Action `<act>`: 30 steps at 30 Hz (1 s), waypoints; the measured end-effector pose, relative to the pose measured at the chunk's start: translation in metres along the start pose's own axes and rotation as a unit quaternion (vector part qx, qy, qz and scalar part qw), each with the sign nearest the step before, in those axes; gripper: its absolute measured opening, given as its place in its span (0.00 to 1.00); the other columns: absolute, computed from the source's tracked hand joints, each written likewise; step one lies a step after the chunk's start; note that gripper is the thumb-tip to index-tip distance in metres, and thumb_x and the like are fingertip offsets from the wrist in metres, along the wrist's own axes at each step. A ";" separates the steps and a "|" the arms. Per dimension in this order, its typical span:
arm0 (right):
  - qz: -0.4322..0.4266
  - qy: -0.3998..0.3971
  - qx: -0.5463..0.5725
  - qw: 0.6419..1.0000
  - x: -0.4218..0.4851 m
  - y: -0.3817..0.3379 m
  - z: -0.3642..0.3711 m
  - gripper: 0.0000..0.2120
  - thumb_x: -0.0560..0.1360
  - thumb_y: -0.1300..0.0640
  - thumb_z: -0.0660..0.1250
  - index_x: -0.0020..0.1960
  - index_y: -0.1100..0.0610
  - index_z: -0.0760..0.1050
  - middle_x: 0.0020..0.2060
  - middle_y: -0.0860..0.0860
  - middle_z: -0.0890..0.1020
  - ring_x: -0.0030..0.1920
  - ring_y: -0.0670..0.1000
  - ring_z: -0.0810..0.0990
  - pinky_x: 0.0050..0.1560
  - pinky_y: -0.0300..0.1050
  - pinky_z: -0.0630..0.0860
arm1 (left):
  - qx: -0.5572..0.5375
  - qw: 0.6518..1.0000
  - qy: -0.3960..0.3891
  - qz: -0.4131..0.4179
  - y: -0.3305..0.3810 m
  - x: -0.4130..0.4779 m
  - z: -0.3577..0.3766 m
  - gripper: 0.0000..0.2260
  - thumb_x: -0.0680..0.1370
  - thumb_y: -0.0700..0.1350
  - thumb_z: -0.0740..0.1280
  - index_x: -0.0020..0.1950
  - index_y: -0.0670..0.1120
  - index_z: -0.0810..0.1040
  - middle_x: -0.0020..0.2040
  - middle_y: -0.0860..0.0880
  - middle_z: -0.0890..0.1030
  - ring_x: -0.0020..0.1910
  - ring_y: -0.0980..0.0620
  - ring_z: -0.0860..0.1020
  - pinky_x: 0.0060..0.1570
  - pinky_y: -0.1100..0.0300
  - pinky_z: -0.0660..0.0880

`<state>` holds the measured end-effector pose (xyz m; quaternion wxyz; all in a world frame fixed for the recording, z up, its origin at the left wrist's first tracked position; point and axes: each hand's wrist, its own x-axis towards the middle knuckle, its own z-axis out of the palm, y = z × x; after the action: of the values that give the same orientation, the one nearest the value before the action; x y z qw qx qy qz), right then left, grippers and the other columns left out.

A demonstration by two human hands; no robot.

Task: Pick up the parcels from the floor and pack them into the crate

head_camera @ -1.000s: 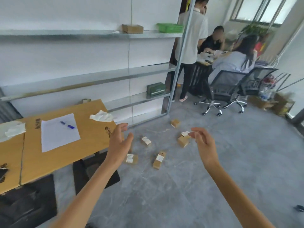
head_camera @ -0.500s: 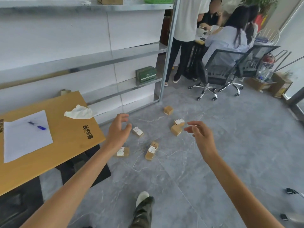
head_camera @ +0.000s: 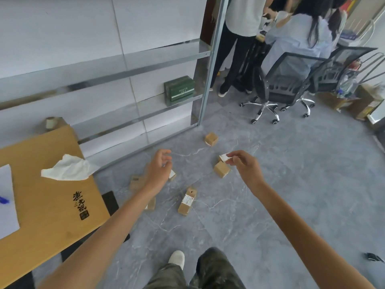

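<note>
Several small brown cardboard parcels lie scattered on the grey floor. One cube (head_camera: pixel 211 139) sits farthest, near the shelf post. Another cube (head_camera: pixel 221 170) lies beside a white-labelled parcel (head_camera: pixel 223 157) that my right hand (head_camera: pixel 243 166) partly covers. A long labelled parcel (head_camera: pixel 187 201) lies in the middle. My left hand (head_camera: pixel 158 171) hovers in front of a labelled parcel (head_camera: pixel 172 175); two more (head_camera: pixel 135 181) (head_camera: pixel 151 204) show beside my left forearm. Both hands are held out in the air with loosely curled fingers and hold nothing. No crate is visible.
A wooden table (head_camera: pixel 52 205) with a crumpled tissue (head_camera: pixel 66 168) and paper stands at the left. Metal shelving (head_camera: pixel 145 65) with a green box (head_camera: pixel 180 90) lines the wall. People and office chairs (head_camera: pixel 287 84) are at the back right. My shoe (head_camera: pixel 177 258) is below.
The view has tilted down and come closer to the parcels. Both hands have moved forward over them, and my leg and shoe have stepped further into view.
</note>
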<state>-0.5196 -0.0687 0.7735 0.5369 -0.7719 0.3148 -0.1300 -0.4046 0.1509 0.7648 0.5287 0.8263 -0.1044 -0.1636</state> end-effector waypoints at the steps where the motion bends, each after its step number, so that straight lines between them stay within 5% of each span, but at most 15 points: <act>1: 0.008 -0.005 -0.002 1.000 0.015 0.002 0.001 0.12 0.77 0.66 0.58 0.46 0.55 0.77 0.39 0.52 0.83 0.41 0.48 0.79 0.44 0.43 0.73 | -0.001 1.000 -0.005 -0.014 -0.002 0.012 0.007 0.14 0.79 0.36 0.58 0.64 0.43 0.71 0.58 0.45 0.77 0.54 0.53 0.73 0.48 0.64 0.66; 4: 0.035 -0.018 -0.016 0.999 0.061 0.013 0.006 0.11 0.76 0.67 0.58 0.47 0.58 0.78 0.44 0.56 0.83 0.41 0.45 0.80 0.39 0.30 0.73 | -0.008 0.998 -0.008 -0.067 -0.012 0.050 0.031 0.13 0.79 0.37 0.59 0.62 0.44 0.71 0.57 0.44 0.78 0.51 0.51 0.74 0.44 0.61 0.69; 8: 0.069 -0.076 -0.077 0.992 0.134 0.037 0.016 0.11 0.76 0.64 0.59 0.46 0.55 0.78 0.43 0.52 0.82 0.47 0.51 0.79 0.47 0.40 0.73 | -0.014 0.989 0.019 -0.148 -0.035 0.100 0.068 0.11 0.78 0.41 0.61 0.59 0.47 0.73 0.51 0.48 0.78 0.44 0.55 0.74 0.44 0.60 0.70; 11: 0.091 -0.137 -0.119 0.979 0.192 0.063 0.030 0.10 0.76 0.64 0.59 0.47 0.56 0.79 0.42 0.50 0.81 0.47 0.52 0.78 0.41 0.34 0.70 | -0.019 0.973 0.036 -0.228 -0.057 0.135 0.096 0.08 0.78 0.42 0.61 0.56 0.50 0.73 0.52 0.48 0.78 0.44 0.53 0.73 0.48 0.58 0.70; 15: 0.128 -0.218 -0.168 0.953 0.253 0.104 0.064 0.11 0.77 0.66 0.57 0.50 0.62 0.78 0.44 0.56 0.82 0.48 0.59 0.80 0.37 0.38 0.73 | -0.015 0.943 0.063 -0.327 -0.104 0.167 0.124 0.11 0.78 0.40 0.63 0.60 0.43 0.74 0.57 0.43 0.78 0.50 0.48 0.75 0.46 0.58 0.69; 18: 0.153 -0.248 -0.191 0.937 0.291 0.154 0.098 0.12 0.78 0.67 0.55 0.50 0.62 0.77 0.49 0.62 0.82 0.43 0.56 0.77 0.36 0.39 0.71 | 0.026 0.920 0.049 -0.389 -0.159 0.188 0.140 0.13 0.78 0.40 0.62 0.62 0.40 0.72 0.59 0.39 0.77 0.55 0.41 0.75 0.49 0.54 0.68; 23: 0.205 -0.276 -0.239 0.908 0.347 0.299 0.174 0.12 0.77 0.64 0.56 0.51 0.59 0.78 0.50 0.60 0.82 0.49 0.59 0.81 0.44 0.46 0.75 | 0.071 0.888 -0.004 -0.454 -0.308 0.225 0.195 0.14 0.78 0.40 0.60 0.64 0.40 0.72 0.64 0.39 0.74 0.63 0.41 0.72 0.58 0.54 0.66; 25: 0.209 -0.293 -0.262 0.896 0.366 0.375 0.211 0.13 0.77 0.64 0.56 0.53 0.59 0.79 0.51 0.59 0.82 0.48 0.58 0.81 0.37 0.38 0.73 | 0.057 0.872 -0.044 -0.484 -0.385 0.241 0.232 0.15 0.79 0.39 0.58 0.64 0.36 0.72 0.65 0.36 0.73 0.64 0.39 0.72 0.60 0.52 0.67; 27: 0.197 -0.308 -0.286 0.886 0.382 0.455 0.246 0.14 0.78 0.64 0.57 0.58 0.60 0.78 0.55 0.59 0.81 0.50 0.58 0.80 0.32 0.32 0.69 | 0.015 0.852 -0.056 -0.520 -0.458 0.252 0.274 0.10 0.79 0.36 0.58 0.54 0.34 0.76 0.54 0.34 0.76 0.54 0.39 0.76 0.47 0.53 0.72; 30: 0.189 -0.333 -0.306 0.871 0.398 0.568 0.292 0.18 0.78 0.64 0.57 0.67 0.61 0.71 0.62 0.59 0.76 0.59 0.58 0.76 0.49 0.40 0.71 | -0.028 0.817 -0.055 -0.573 -0.550 0.264 0.334 0.10 0.78 0.34 0.59 0.36 0.41 0.69 0.34 0.44 0.68 0.32 0.49 0.67 0.29 0.61 0.61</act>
<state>-0.2537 -0.2278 0.0877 0.3608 -0.8207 0.2813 0.3422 -0.2883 0.0100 0.0944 0.3554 0.7115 0.3634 -0.4853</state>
